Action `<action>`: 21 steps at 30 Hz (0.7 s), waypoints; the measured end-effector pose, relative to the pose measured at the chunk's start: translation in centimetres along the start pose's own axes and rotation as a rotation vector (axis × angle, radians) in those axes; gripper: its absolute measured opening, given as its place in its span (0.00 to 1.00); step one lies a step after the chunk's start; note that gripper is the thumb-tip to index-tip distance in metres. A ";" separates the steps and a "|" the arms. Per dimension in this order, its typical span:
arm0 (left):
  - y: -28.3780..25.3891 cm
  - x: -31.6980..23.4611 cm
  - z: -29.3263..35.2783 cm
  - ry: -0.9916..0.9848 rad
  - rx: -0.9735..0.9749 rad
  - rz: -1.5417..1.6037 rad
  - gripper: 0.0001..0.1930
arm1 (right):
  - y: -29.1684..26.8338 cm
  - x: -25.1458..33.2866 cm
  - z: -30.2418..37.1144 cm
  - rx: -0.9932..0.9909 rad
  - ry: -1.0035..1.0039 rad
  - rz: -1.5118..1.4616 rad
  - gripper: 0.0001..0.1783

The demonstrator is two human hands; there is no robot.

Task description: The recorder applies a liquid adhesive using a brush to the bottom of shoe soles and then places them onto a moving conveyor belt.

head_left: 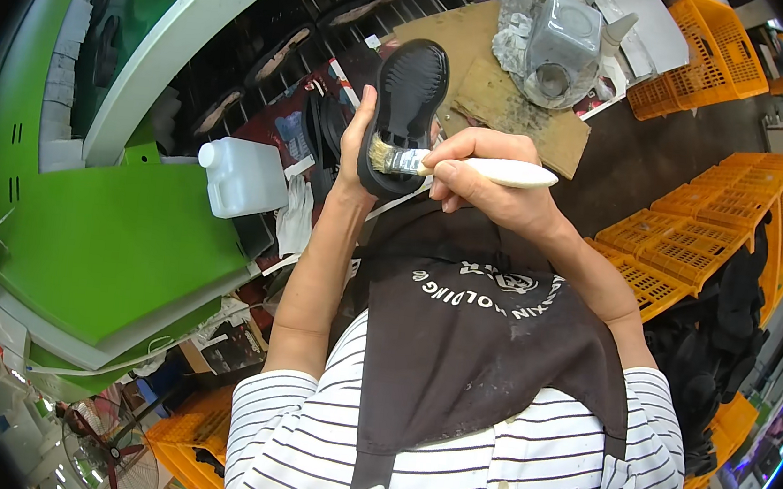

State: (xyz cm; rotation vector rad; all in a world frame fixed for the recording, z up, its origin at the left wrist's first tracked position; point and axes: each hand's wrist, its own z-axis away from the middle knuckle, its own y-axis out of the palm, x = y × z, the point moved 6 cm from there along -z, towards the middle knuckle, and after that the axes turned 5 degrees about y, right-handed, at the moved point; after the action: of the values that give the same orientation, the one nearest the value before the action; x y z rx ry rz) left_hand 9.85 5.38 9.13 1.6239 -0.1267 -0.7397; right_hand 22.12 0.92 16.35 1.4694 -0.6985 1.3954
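Observation:
A black shoe sole (412, 86) stands nearly upright in front of my apron, its toe end pointing away from me. My left hand (359, 142) grips it from the left side near the heel, thumb along the edge. With my right hand (488, 174) I hold a paintbrush (521, 173) by its white handle. The brush's pale bristles press on the inner face of the sole near the heel, at its left side. Part of the sole's heel is behind the brush ferrule, and my left fingers are mostly hidden behind the sole.
A white plastic jug (245, 179) stands left of my left forearm. Beyond my hands, a grey, crusted container (562, 44) sits on cardboard (522, 116). A rack with shoe parts (282, 55) runs along a green machine (109, 246). Orange crates (695, 227) are stacked at right.

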 end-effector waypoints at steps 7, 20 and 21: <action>2.2 1.2 1.1 -0.253 -0.431 0.021 0.29 | 0.0 1.6 0.2 0.082 0.058 0.044 0.06; 2.7 2.5 1.3 -0.424 0.055 -0.491 0.17 | -0.2 2.8 -1.3 0.456 0.004 0.214 0.08; 2.7 2.6 1.5 -0.465 0.050 -0.432 0.15 | -0.1 2.9 -1.6 0.488 0.032 0.213 0.09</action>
State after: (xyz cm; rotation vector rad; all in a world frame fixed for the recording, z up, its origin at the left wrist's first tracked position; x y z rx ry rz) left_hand 12.00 2.22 10.63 1.5163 -0.1288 -1.4525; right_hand 22.11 2.98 18.91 1.7788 -0.5253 1.8414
